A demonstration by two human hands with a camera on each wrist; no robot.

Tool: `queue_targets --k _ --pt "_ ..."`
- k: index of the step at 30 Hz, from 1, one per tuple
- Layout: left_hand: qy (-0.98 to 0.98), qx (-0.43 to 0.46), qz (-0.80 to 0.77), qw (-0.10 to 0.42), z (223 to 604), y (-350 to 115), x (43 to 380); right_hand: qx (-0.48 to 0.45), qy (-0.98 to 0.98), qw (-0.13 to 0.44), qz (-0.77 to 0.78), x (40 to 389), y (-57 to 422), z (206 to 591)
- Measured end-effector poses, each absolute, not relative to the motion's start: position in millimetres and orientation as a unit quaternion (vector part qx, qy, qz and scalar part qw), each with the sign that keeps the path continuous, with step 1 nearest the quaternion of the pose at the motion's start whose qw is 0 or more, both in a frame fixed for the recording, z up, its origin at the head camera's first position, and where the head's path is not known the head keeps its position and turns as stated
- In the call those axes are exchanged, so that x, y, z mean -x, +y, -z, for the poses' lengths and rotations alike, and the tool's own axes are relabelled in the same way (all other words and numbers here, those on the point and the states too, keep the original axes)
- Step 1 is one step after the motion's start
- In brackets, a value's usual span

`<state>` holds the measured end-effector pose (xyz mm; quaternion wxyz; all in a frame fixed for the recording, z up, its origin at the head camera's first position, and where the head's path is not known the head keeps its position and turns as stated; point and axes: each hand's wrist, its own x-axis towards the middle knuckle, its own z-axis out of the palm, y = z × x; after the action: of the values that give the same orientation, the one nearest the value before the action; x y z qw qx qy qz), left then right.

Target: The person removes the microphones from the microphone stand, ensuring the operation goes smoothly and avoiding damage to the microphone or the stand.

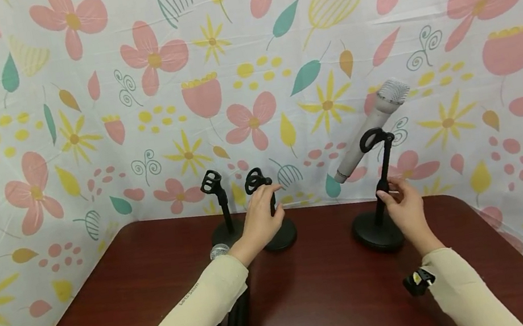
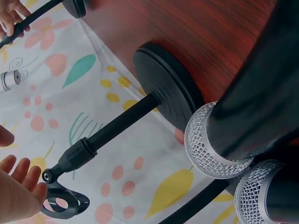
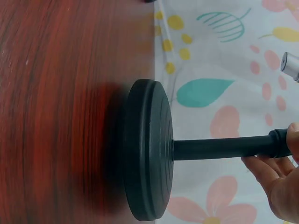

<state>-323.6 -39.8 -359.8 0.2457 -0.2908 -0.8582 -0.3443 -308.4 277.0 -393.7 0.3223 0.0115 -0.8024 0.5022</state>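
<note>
My right hand [image 1: 407, 213] grips the collar on the pole of a black desktop microphone stand [image 1: 378, 233], whose round base rests on the table. In that stand's clip sits a silver-grey microphone [image 1: 355, 155], tilted with its mesh head up to the right. The right wrist view shows the thumb and fingers [image 3: 264, 172] around the pole. My left hand [image 1: 261, 221] is beside the clip of the middle microphone stand [image 2: 124, 120], thumb and fingers spread apart; whether the fingertips touch the clip is unclear. That clip holds no microphone.
Another black stand [image 1: 225, 206] with a bare clip stands to the left. Two black microphones [image 1: 238, 325] with silver mesh heads [image 2: 205, 144] lie on the dark red wooden table [image 1: 325, 296], partly behind the left sleeve. A flower-patterned cloth [image 1: 246, 73] hangs behind the table.
</note>
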Motion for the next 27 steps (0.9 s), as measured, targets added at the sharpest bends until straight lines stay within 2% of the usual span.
queue_targets --k 18,27 --pt "-0.85 0.301 0.354 0.249 348 -42 324 -0.078 -0.786 0.297 -0.536 307 243 386" --pt "-0.835 0.308 0.37 0.267 330 -47 321 -0.104 -0.784 0.261 -0.553 306 222 382"
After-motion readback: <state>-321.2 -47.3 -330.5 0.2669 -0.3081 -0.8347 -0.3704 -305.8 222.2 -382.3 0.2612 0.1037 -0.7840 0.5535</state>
